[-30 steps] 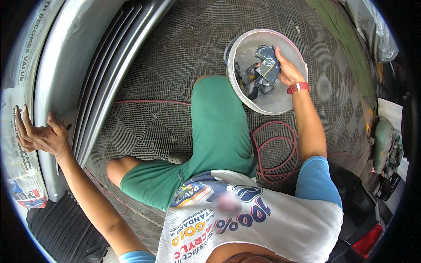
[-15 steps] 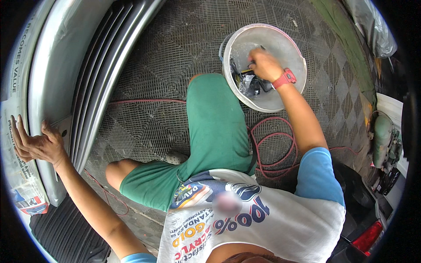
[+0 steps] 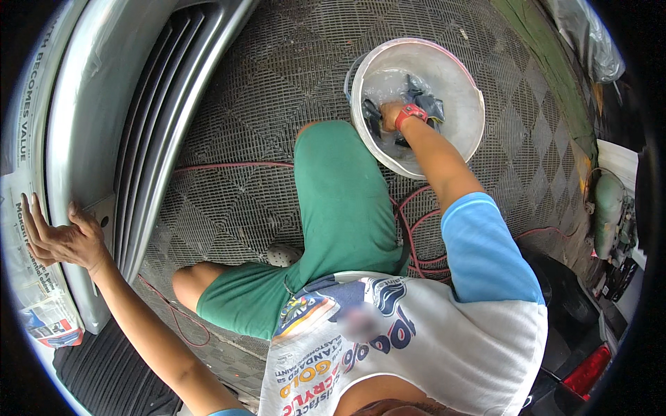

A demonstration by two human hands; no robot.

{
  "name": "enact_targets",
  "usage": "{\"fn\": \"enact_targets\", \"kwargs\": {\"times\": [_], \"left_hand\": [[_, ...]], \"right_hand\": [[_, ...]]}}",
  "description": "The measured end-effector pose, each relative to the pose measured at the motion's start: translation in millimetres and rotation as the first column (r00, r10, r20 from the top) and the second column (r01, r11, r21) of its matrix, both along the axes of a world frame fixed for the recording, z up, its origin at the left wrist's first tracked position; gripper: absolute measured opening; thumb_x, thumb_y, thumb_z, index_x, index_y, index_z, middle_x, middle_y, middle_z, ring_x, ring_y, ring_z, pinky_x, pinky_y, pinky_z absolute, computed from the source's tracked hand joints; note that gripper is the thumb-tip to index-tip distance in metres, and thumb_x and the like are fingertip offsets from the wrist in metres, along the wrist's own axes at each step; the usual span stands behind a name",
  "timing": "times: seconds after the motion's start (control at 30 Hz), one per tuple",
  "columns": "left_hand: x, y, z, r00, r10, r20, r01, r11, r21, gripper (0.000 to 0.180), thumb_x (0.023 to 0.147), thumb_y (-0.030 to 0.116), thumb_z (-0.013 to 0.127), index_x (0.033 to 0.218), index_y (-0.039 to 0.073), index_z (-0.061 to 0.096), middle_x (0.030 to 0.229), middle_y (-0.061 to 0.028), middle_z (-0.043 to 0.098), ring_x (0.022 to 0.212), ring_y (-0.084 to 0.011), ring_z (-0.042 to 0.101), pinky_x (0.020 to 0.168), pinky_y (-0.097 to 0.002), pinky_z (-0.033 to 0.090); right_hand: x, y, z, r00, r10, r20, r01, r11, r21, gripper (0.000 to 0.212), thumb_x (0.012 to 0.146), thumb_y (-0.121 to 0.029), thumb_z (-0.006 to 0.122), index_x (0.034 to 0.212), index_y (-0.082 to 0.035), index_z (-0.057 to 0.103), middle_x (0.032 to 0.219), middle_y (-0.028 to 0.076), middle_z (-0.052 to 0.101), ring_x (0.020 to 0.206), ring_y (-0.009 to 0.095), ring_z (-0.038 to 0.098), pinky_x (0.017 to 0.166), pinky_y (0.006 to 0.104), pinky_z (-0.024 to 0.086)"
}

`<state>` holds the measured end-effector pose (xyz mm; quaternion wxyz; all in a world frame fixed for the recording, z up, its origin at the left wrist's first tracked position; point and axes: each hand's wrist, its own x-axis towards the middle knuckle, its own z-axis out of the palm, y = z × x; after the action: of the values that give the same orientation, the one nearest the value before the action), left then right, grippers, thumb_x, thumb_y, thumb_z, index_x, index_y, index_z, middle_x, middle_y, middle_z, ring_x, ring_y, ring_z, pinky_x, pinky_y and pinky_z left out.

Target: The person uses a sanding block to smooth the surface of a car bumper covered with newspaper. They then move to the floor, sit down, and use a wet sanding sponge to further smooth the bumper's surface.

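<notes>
My left hand [image 3: 68, 239] rests with its fingers spread on a silver vehicle body part [image 3: 80, 139], at the edge of the newspaper [image 3: 24, 201] covering it. Deep in a white bucket [image 3: 466, 114], my right hand [image 3: 393, 116] reaches down among wet dark pieces [image 3: 431, 105], some of them shiny and crumpled. What these pieces are I cannot make out. My right fingers are hidden, so I cannot see whether they grip anything. Cloudy water [image 3: 388, 87] shows in the bucket around the pieces. A red watch [image 3: 412, 114] is on my right wrist.
A black slatted grille [image 3: 156, 104] with a silver frame stands at the left. A red hose [image 3: 236, 165] runs across the dark grid floor mat [image 3: 277, 69] and coils below the bucket. A green tank-like machine [image 3: 609, 208] is at the far right, above a red tail light [image 3: 587, 373].
My right hand has moved left and lower into the bucket, and the dark pieces have shifted about. The left hand stays on the body part.
</notes>
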<state>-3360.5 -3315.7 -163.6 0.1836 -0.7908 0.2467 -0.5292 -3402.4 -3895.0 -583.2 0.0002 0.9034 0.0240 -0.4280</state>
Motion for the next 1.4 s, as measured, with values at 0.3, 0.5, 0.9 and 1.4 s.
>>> {"fn": "enact_targets", "kwargs": {"times": [0.3,0.5,0.9,1.4], "left_hand": [[-5,-6,5,1.0,0.007,-0.009,-0.008,0.999,-0.052,0.068,0.107,0.069,0.038,0.144,0.015,0.056,0.148,-0.001,0.062,0.14,-0.0173,0.05,0.115,-0.0485,0.022],[3,-11,2,0.999,-0.034,-0.014,0.033,0.997,-0.063,0.069,0.106,0.069,0.039,0.144,0.015,0.057,0.147,-0.0022,0.062,0.138,-0.0167,0.051,0.115,-0.0448,0.023],[-1,-4,2,1.0,-0.01,-0.006,0.01,0.999,-0.046,0.068,0.107,0.069,0.038,0.145,0.016,0.055,0.146,-0.001,0.062,0.136,-0.0148,0.051,0.114,-0.0447,0.022],[-1,-8,4,1.0,-0.018,-0.001,0.018,0.999,-0.036,0.065,0.107,0.066,0.04,0.143,0.014,0.057,0.145,-0.0022,0.063,0.137,-0.0162,0.051,0.113,-0.0435,0.024]], "right_hand": [[12,-11,-21,0.991,-0.132,-0.015,0.132,0.957,0.259,0.052,0.097,-0.038,0.061,0.126,0.004,0.071,0.126,0.027,0.07,0.116,0.043,0.068,0.105,0.0482,0.05],[12,-60,64,0.584,-0.729,-0.357,0.762,0.342,0.549,0.039,0.096,-0.027,0.073,0.12,0.004,0.064,0.099,0.012,0.071,0.078,0.019,0.067,0.059,0.0359,0.053],[-13,-58,139,0.357,-0.859,-0.367,0.744,0.024,0.668,0.075,0.102,-0.057,0.065,0.136,0.007,0.048,0.121,0.012,0.07,0.084,0.011,0.064,0.061,0.026,0.043],[-21,-66,144,0.479,-0.811,-0.335,0.636,0.057,0.77,0.044,0.106,-0.041,0.064,0.134,-0.008,0.06,0.113,0.011,0.078,0.099,0.016,0.071,0.073,0.0314,0.05]]}}
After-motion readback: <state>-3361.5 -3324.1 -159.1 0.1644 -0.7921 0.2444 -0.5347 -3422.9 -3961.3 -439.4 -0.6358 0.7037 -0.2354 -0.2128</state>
